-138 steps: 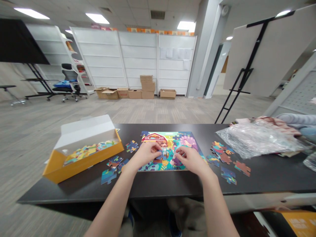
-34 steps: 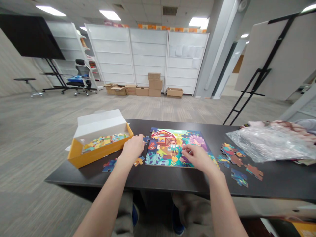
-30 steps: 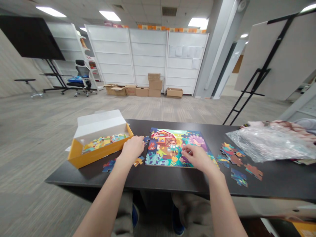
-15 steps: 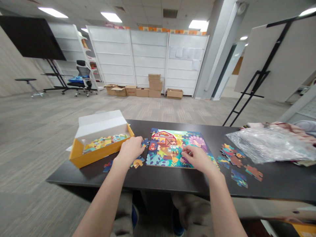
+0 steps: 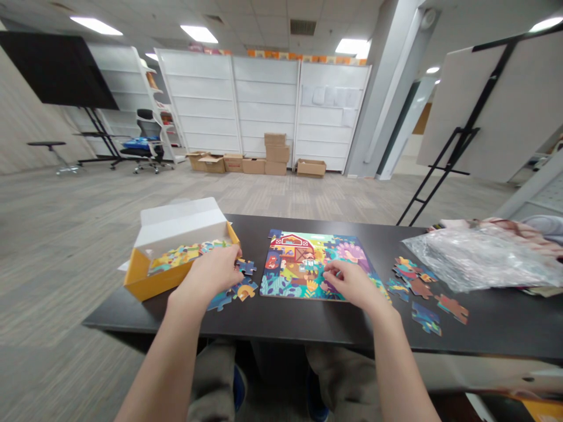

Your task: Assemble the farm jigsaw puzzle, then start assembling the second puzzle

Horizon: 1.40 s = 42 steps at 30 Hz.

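Jigsaw puzzle: farm scene on the desk, between yellow box and plastic bag.
Yellow box: open, holding loose pieces.
Left hand: at box's corner, above loose puzzle pieces; grip unclear.
Right hand: fingertips on puzzle, well apart from left.

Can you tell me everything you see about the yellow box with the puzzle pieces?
The box is an open cardboard tray with yellow-orange walls. A white flap stands up along its back edge. Colourful jigsaw pieces lie heaped inside. It sits at an angle on the dark table, left of the puzzle board, and the left hand reaches over its front corner.
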Each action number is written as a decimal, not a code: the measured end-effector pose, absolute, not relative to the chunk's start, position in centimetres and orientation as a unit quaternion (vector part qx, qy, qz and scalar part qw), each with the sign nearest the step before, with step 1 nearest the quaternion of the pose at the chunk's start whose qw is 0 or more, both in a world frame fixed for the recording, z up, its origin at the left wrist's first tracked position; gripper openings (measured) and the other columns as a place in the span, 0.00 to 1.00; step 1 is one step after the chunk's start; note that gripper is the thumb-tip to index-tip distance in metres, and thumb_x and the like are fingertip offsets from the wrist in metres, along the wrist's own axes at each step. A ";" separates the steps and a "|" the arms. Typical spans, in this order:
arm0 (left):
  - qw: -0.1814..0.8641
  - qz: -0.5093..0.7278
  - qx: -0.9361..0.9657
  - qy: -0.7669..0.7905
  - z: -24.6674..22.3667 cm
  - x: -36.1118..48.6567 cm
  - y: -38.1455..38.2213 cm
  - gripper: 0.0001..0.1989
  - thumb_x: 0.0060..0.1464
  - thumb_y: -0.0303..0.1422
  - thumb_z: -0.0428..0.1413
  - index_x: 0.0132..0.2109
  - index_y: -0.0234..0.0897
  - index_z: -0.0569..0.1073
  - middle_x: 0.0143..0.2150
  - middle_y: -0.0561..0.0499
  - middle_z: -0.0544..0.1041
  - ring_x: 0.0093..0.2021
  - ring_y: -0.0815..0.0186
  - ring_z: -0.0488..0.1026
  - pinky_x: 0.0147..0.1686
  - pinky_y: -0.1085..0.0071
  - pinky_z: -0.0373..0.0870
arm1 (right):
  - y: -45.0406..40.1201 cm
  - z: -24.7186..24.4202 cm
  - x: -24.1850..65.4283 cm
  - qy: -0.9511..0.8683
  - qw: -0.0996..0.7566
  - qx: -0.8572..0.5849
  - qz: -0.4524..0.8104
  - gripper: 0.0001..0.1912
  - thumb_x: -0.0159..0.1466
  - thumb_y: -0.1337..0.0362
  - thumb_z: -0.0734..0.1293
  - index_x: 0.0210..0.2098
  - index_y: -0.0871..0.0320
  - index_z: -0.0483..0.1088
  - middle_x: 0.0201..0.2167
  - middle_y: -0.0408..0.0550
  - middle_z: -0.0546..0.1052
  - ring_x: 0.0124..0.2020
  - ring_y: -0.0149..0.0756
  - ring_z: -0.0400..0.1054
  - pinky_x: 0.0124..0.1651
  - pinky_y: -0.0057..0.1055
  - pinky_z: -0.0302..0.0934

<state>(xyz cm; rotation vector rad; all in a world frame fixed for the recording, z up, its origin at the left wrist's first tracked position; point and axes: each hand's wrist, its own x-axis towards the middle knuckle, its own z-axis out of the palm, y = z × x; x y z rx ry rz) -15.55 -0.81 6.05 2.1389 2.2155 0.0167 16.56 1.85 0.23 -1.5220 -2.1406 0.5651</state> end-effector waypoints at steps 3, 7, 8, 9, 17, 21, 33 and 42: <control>0.025 0.012 0.694 0.719 6.7 -16.6 -1.4 0.22 0.49 0.31 0.56 0.52 0.34 0.76 0.48 0.40 0.82 0.49 0.49 0.78 0.48 0.60 0.73 | 1.8 0.3 16.5 -0.779 0.228 -0.548 0.201 0.08 0.64 0.63 0.63 0.35 0.56 0.75 0.30 0.47 0.80 0.31 0.37 0.72 0.33 0.30 0.59; -0.002 0.052 0.694 0.718 8.5 -17.9 -2.6 0.24 0.50 0.35 0.58 0.55 0.36 0.75 0.48 0.41 0.82 0.49 0.45 0.78 0.49 0.53 0.73 | 1.7 0.2 16.6 -0.772 0.233 -0.549 0.222 0.08 0.64 0.63 0.63 0.36 0.57 0.75 0.31 0.47 0.81 0.29 0.36 0.72 0.33 0.30 0.61; 0.000 0.082 0.709 0.700 8.8 -17.9 -2.8 0.23 0.51 0.36 0.57 0.55 0.36 0.75 0.49 0.41 0.82 0.49 0.46 0.78 0.50 0.53 0.73 | 1.7 0.1 16.6 -0.767 0.236 -0.553 0.224 0.08 0.64 0.63 0.64 0.36 0.57 0.75 0.31 0.48 0.81 0.29 0.36 0.72 0.33 0.30 0.61; 0.006 0.121 0.730 0.673 9.1 -17.7 -3.0 0.22 0.52 0.37 0.57 0.55 0.37 0.75 0.50 0.43 0.81 0.48 0.48 0.79 0.50 0.54 0.74 | 1.8 0.0 16.6 -0.761 0.244 -0.559 0.221 0.08 0.64 0.62 0.64 0.36 0.57 0.75 0.32 0.48 0.81 0.29 0.36 0.72 0.33 0.31 0.61; 0.058 0.344 0.843 0.409 7.3 -11.4 -2.0 0.20 0.57 0.32 0.58 0.57 0.41 0.71 0.55 0.46 0.76 0.52 0.61 0.76 0.50 0.66 0.75 | 1.4 1.7 15.3 -0.723 0.372 -0.488 0.318 0.19 0.67 0.50 0.63 0.33 0.58 0.74 0.29 0.46 0.77 0.28 0.33 0.68 0.32 0.30 0.61; 0.047 0.384 0.850 0.357 6.3 -9.3 -1.4 0.19 0.58 0.29 0.59 0.56 0.41 0.70 0.56 0.46 0.75 0.57 0.60 0.73 0.56 0.64 0.72 | 0.2 2.8 14.0 -0.692 0.372 -0.417 0.457 0.19 0.65 0.47 0.65 0.42 0.57 0.73 0.33 0.45 0.77 0.28 0.31 0.67 0.30 0.28 0.60; 0.150 0.316 0.828 0.438 4.7 -8.7 -1.0 0.17 0.61 0.34 0.58 0.57 0.42 0.71 0.39 0.52 0.82 0.35 0.65 0.80 0.38 0.71 0.73 | 0.9 1.5 13.1 -0.753 0.341 -0.397 0.398 0.11 0.64 0.61 0.65 0.44 0.57 0.74 0.35 0.47 0.79 0.35 0.36 0.70 0.39 0.33 0.63; 0.446 0.211 0.760 0.423 3.3 -10.2 -1.3 0.10 0.57 0.38 0.59 0.42 0.37 0.74 0.30 0.52 0.81 0.28 0.66 0.78 0.30 0.73 0.72 | -0.1 1.5 12.7 -0.743 0.283 -0.372 0.479 0.14 0.63 0.62 0.68 0.48 0.56 0.70 0.30 0.42 0.74 0.32 0.33 0.68 0.36 0.30 0.61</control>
